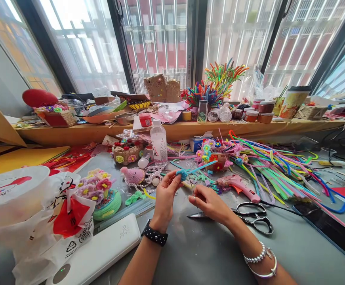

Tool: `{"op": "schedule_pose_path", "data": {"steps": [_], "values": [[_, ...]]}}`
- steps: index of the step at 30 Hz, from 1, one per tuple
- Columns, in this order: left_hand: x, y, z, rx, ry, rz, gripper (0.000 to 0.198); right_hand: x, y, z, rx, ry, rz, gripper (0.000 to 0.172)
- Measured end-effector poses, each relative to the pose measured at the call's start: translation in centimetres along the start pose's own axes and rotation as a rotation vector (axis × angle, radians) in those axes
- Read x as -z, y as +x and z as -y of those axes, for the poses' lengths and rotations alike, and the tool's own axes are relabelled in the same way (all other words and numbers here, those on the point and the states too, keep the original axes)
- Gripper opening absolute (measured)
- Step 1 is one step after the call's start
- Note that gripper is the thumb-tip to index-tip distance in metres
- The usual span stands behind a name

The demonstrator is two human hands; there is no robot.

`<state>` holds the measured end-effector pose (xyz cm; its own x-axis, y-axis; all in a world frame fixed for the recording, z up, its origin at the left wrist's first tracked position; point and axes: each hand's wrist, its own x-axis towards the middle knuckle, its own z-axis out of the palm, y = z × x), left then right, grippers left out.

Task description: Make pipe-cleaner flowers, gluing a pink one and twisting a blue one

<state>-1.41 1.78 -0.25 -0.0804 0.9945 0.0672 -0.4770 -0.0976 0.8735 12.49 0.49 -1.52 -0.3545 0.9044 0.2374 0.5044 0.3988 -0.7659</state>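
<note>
Near the centre of the head view, my left hand (168, 192) pinches a small blue fuzzy flower shape (182, 174) between thumb and fingers. A light blue pipe cleaner (202, 168) sticks out from it to the right. Just right of it, my right hand (209, 202) has its fingers closed on a thin metal tool (191, 185), whose upper end reaches the blue piece. What sort of tool it is cannot be made out. Black-handled scissors (254, 220) lie on the grey table beside my right hand, their blade partly behind it.
A pink glue gun (239, 187) and many loose pipe cleaners (275, 180) lie to the right, near a dark phone (329, 227). Behind my hands stands a clear bottle (159, 144). At left are a white power bank (101, 253), a flower pot (108, 204) and a bagged cup (18, 198).
</note>
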Motion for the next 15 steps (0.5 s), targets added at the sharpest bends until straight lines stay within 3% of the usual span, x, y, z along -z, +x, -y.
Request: {"op": "schedule_pose_path", "data": {"steps": [15], "values": [[-0.25,-0.17,0.18,0.025,0.002,0.012,0.017,0.06,0.0,0.3,-0.006,0.041,0.017,0.034]]}}
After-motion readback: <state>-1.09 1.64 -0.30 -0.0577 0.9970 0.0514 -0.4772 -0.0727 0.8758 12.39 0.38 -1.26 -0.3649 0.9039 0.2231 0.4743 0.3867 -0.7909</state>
